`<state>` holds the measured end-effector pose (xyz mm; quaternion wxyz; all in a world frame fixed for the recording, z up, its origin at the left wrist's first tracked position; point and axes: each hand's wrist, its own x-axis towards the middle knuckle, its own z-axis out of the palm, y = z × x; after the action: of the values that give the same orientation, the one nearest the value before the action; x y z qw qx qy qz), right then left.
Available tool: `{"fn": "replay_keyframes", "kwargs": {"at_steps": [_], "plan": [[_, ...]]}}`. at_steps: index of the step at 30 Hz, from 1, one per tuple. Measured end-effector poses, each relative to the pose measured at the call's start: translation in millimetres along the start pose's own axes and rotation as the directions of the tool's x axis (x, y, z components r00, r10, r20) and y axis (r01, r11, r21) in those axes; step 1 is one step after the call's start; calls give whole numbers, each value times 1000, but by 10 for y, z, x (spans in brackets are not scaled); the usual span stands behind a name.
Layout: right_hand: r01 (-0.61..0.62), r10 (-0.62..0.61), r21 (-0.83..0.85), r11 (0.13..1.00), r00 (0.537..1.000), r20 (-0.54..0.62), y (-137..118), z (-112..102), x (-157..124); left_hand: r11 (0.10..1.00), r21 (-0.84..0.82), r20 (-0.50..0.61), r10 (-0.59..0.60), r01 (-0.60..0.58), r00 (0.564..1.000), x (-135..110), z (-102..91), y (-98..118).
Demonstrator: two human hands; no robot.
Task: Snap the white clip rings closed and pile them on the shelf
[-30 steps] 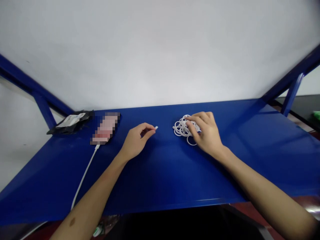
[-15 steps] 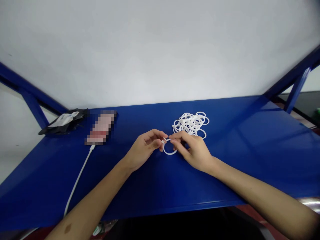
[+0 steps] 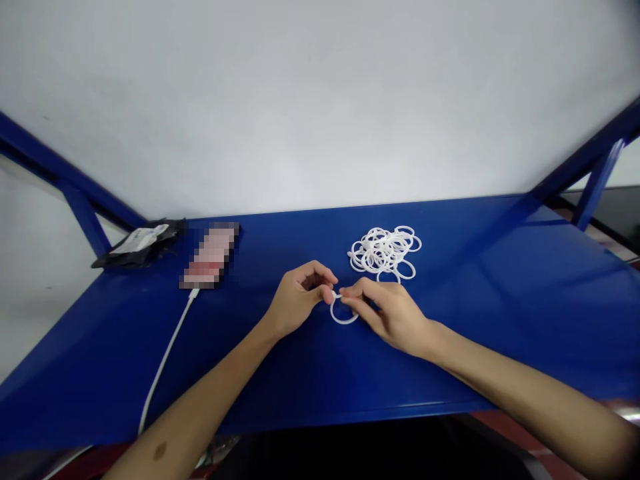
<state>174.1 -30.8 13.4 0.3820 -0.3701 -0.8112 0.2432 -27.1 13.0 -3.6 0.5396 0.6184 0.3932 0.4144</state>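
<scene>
A thin white ring (image 3: pixel 345 323) with a small lump at its upper left is held over the blue table, between my two hands. My left hand (image 3: pixel 303 298) pinches it by the lump with thumb and fingertips. On the other side, my right hand (image 3: pixel 393 308) grips the ring's upper right part between thumb and forefinger, and its fingers cover some of the loop. Just beyond my right hand lies a tangled pile of similar white rings (image 3: pixel 384 250).
The blue table (image 3: pixel 280 380) backs onto a pale wall. A blurred-out phone (image 3: pixel 211 257) with a white cable (image 3: pixel 167 357) lies at the left, beside a black packet with a white label (image 3: pixel 140 240). Blue frame braces (image 3: pixel 597 183) stand at both ends.
Both hands have come slightly nearer to me and to the right with the ring. More of the ring pile's near side shows. The whole view has shifted a little.
</scene>
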Motion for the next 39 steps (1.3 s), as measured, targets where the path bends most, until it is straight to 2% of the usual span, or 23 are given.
{"fn": "replay_keyframes", "kwargs": {"at_steps": [4,6,8,10,13,17,21,24,28,31,33,36,39], "plan": [[9,-13,-123,992,999,-33,29,-30,46,950,279,13,145,-143,989,32,-21,10],[11,-32,-214,977,995,-98,84,-94,91,850,473,30,250,-234,968,63,-47,18],[-20,-44,-323,946,981,-189,179,-205,136,723,642,47,297,-257,954,98,-100,5],[-106,-33,-428,897,951,-306,316,-343,173,619,760,34,266,-198,963,131,-188,-41],[-230,-8,-514,826,909,-418,561,-529,209,537,842,-30,148,-55,988,182,-368,-146],[-298,33,-603,740,912,-409,774,-618,225,460,886,-117,104,57,988,248,-568,-240],[-289,-25,-634,717,899,-438,674,-553,217,406,909,-152,115,94,982,279,-622,-252],[-175,-78,-610,772,928,-365,448,-430,193,388,916,-157,105,105,982,282,-615,-257],[70,-119,-495,866,991,-67,170,-186,135,370,923,-155,109,104,982,286,-627,-289],[225,-148,-408,885,966,211,91,-5,75,354,931,-140,131,85,982,290,-641,-307],[256,-125,-369,893,931,343,97,81,36,349,934,-138,136,83,981,290,-641,-304],[229,-66,-336,914,899,433,135,139,-1,338,936,-146,124,97,981,286,-632,-289],[204,-43,-316,926,892,450,154,137,-6,322,941,-144,112,101,983,281,-627,-279]]}}
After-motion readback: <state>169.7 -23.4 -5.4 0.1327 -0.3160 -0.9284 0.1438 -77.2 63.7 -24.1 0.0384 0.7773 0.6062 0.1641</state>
